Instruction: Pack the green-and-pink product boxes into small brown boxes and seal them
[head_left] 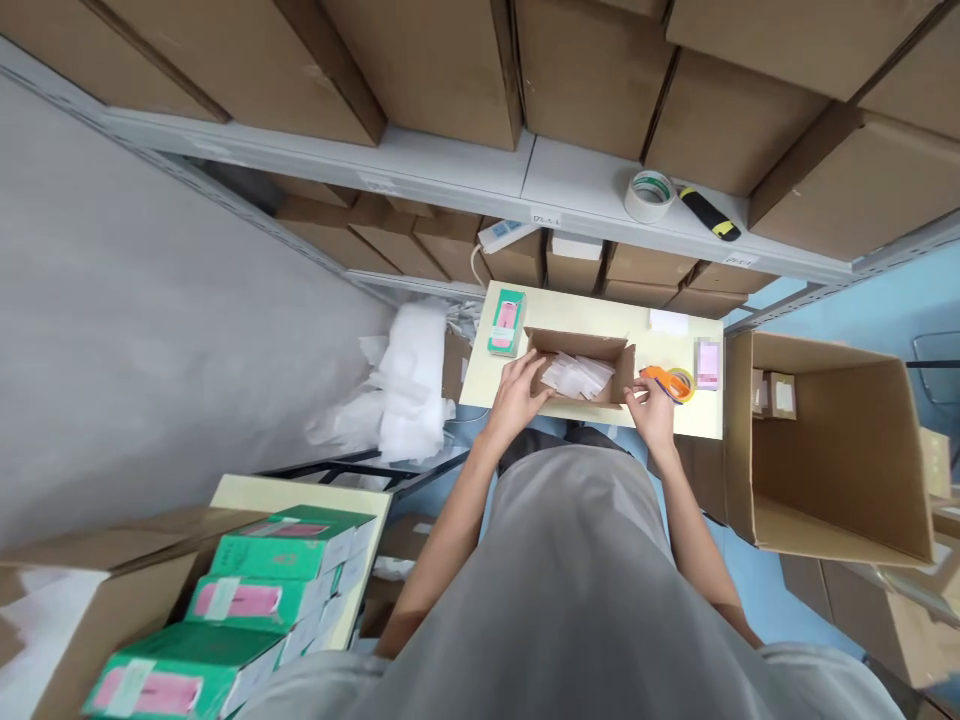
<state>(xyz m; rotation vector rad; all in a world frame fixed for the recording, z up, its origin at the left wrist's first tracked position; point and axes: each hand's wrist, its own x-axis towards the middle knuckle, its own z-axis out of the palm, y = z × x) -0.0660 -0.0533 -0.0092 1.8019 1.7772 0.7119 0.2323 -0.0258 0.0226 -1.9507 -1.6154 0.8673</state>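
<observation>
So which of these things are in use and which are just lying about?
In use: small open box, its white packets, left hand, right hand.
Lying about: tape roll, cutter, big carton, green boxes.

Scissors [658, 379] flank the carton [577, 343] right, green pack [506, 322] left.

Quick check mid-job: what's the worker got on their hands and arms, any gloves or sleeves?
No gloves: the left hand and right hand are bare, and no sleeve reaches down to either elbow. A loose grey top covers the torso. Rings or a watch are too small to tell.
</observation>
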